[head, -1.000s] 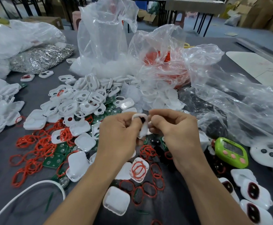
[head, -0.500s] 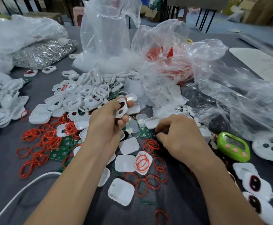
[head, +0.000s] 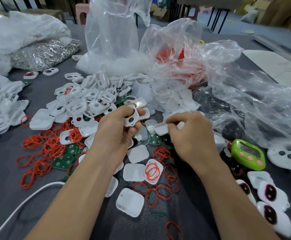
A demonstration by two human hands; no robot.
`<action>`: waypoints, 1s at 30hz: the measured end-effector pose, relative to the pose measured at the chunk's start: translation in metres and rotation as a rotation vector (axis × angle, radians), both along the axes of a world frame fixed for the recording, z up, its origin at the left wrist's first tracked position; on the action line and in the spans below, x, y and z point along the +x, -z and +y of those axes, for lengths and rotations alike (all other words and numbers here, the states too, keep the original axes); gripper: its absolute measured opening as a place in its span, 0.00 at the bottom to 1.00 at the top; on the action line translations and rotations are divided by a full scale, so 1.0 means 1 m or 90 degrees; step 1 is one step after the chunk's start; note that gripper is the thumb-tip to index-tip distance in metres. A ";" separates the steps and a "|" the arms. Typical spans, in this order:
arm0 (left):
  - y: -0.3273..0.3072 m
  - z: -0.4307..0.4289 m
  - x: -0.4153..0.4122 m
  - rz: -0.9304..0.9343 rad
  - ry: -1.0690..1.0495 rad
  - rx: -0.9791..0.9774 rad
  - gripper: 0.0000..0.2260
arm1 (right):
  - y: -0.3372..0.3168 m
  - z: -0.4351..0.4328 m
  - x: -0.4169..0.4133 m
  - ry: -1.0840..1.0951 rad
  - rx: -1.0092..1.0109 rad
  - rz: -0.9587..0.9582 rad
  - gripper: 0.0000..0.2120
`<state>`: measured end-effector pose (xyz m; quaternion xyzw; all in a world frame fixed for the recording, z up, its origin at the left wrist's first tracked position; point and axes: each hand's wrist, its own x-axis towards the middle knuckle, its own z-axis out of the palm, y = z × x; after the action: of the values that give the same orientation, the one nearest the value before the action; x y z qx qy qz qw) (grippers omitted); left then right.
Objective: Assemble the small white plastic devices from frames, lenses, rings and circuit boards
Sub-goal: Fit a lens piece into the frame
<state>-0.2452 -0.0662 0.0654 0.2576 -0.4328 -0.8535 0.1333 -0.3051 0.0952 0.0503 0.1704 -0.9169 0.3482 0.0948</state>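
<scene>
My left hand grips a white frame with two round openings, held tilted above the table's middle. Just to its right, my right hand pinches the edge of a white square cover that lies low over the parts. Behind them is a heap of white frames. Red rings lie scattered to the left and in front. Green circuit boards show among the rings. Finished white devices with dark lenses lie at the right front.
Clear plastic bags with red and white parts stand at the back and right. A bag of silver metal parts sits at the back left. A green timer lies right of my hands. A white cable curves at the front left.
My hands have parted. The left hand carried the frame up and to the left. The right hand went down to the table and took hold of a white cover.
</scene>
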 end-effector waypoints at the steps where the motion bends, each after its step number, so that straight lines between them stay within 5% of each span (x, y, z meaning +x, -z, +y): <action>1: 0.000 0.000 0.000 -0.003 0.008 -0.004 0.07 | -0.004 0.006 -0.006 0.034 -0.001 -0.001 0.09; 7: -0.001 0.002 0.001 -0.016 0.068 -0.009 0.08 | -0.022 0.044 -0.031 0.148 0.113 -0.106 0.13; 19: 0.009 0.007 -0.004 -0.004 0.167 -0.050 0.08 | -0.030 0.038 -0.086 0.031 0.339 -0.187 0.09; 30: 0.016 0.010 -0.007 0.012 0.181 -0.006 0.11 | -0.023 0.047 -0.086 0.081 0.219 -0.135 0.10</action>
<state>-0.2527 -0.0566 0.0495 0.1852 -0.4673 -0.8643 0.0164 -0.3914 0.1424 0.0735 0.0885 -0.9766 0.1957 -0.0113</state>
